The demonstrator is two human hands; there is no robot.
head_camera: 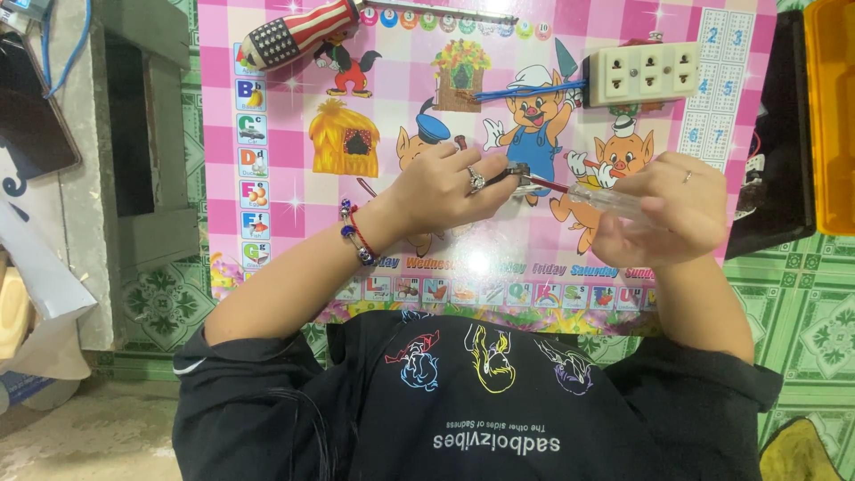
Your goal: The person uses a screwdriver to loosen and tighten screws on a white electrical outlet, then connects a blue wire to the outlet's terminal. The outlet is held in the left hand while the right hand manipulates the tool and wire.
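My left hand [450, 185] pinches a small dark metal part [518, 171] between thumb and fingers; it wears a ring and a beaded bracelet. My right hand [663, 207] grips a screwdriver with a clear handle [614, 200]. Its red-tipped shaft [548, 184] points left into the small part. Both hands hover over a pink checked cartoon mat [267, 214].
A cream multi-socket outlet block [643, 73] with blue wire lies at the mat's upper right. A second screwdriver with a striped and starred handle [298, 34] lies upper left. A yellow box [830, 116] and a dark panel [770, 151] stand right; green tiles [802, 303] surround.
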